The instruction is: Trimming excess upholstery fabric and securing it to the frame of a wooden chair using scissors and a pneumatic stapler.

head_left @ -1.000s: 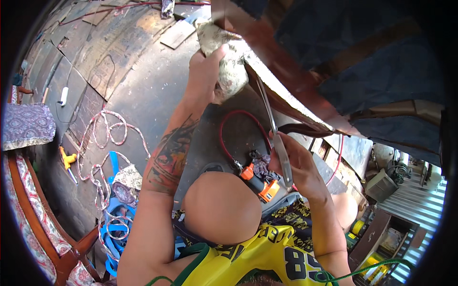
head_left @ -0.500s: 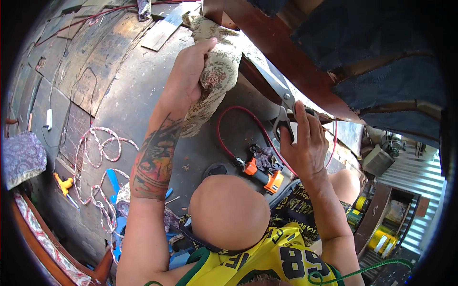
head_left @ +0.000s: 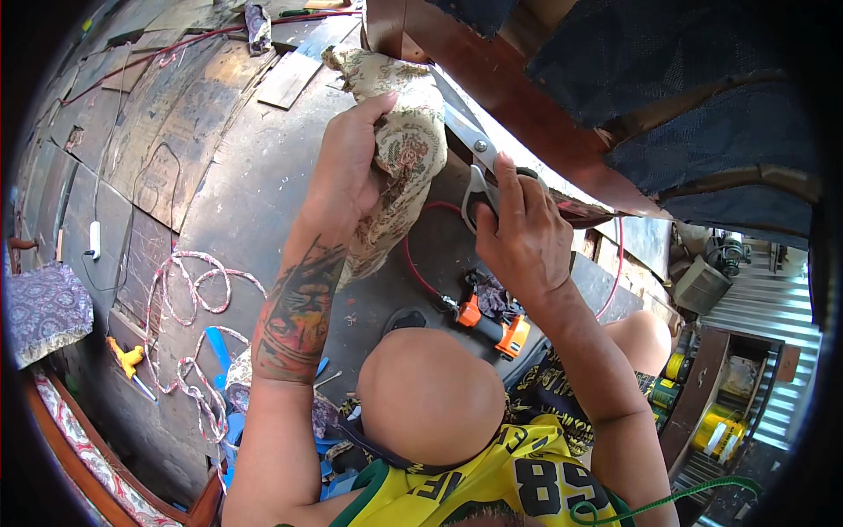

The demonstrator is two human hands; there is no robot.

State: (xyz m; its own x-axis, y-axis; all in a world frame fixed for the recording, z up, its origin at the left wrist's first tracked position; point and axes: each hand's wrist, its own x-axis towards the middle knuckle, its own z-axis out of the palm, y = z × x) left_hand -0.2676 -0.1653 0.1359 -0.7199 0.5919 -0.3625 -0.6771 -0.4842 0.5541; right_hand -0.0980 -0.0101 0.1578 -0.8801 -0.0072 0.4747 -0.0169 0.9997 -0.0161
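Observation:
My left hand [head_left: 358, 149] is closed around a strip of beige floral fabric [head_left: 413, 140], its thumb on top. The cloth hangs from the edge of a reddish-brown wooden furniture frame [head_left: 509, 92] and droops toward my forearm. In my right hand [head_left: 531, 233] is a pair of scissors [head_left: 480, 147], fingers through the handles. Their blades point up and left along the frame, with the tips at the fabric's right edge. How far the tips go into the cloth is hidden.
An orange and black air stapler [head_left: 500, 334] lies on the floor by my knee, joined to a red hose [head_left: 413, 255]. To the left are coiled patterned cord [head_left: 180, 316] and a yellow-handled screwdriver [head_left: 130, 358]. Dark blue fabric [head_left: 702, 149] covers the furniture at upper right.
My right hand has moved the scissors leftward, and the blades sit closer against the fabric. The handles look less spread. My left hand keeps its hold on the cloth.

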